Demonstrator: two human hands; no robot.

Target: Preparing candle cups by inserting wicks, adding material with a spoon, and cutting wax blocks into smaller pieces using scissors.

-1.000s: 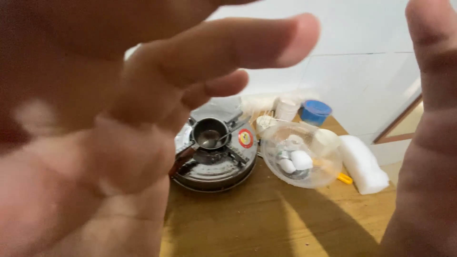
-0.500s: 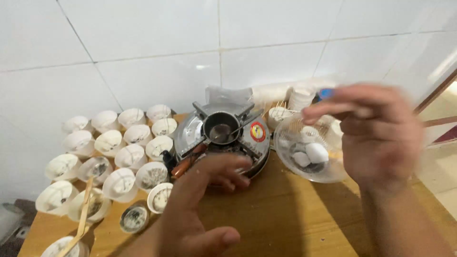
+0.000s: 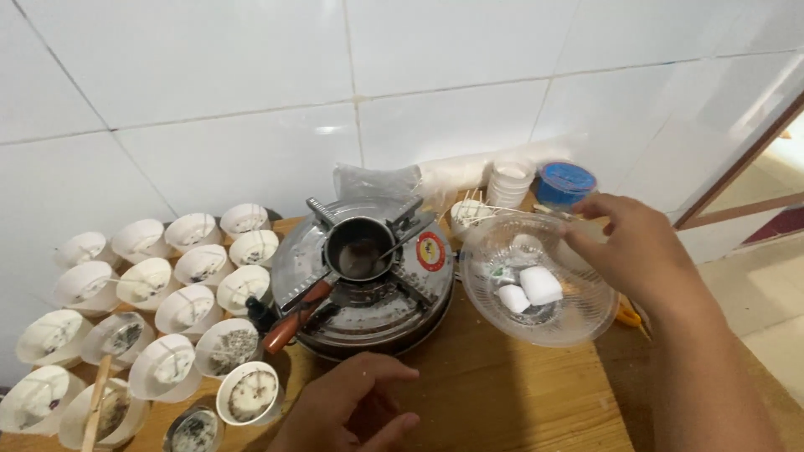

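— What's the right hand (image 3: 636, 251) on?

— The far rim of a clear plastic bowl (image 3: 578, 322), ribbed and round. The fingers curl down over the edge; whether they pinch it, I cannot tell. The bowl sits on the wooden table (image 3: 519, 393), just right of the stove (image 3: 368, 289).

— What's in it?

— Two white blocks (image 3: 529, 290), smooth and waxy-looking, touching each other, plus some small bits beneath them.

— And the left hand (image 3: 352, 410)?

— Resting low on the table in front of the stove, fingers loosely bent and apart, holding nothing.

— The stove?

— Round, shiny metal, speckled with dark flecks. A small dark pot (image 3: 360, 247) sits at its centre with a thin stick leaning in it; an orange handle (image 3: 291, 322) pokes out to the front left.

— To the left?

— Rows of small white cups (image 3: 188, 310), tilted, close together. The nearer ones hold dark speckled matter. Against the tiled wall (image 3: 251, 92) stand stacked white cups (image 3: 509, 180) and a blue lid (image 3: 566, 180).
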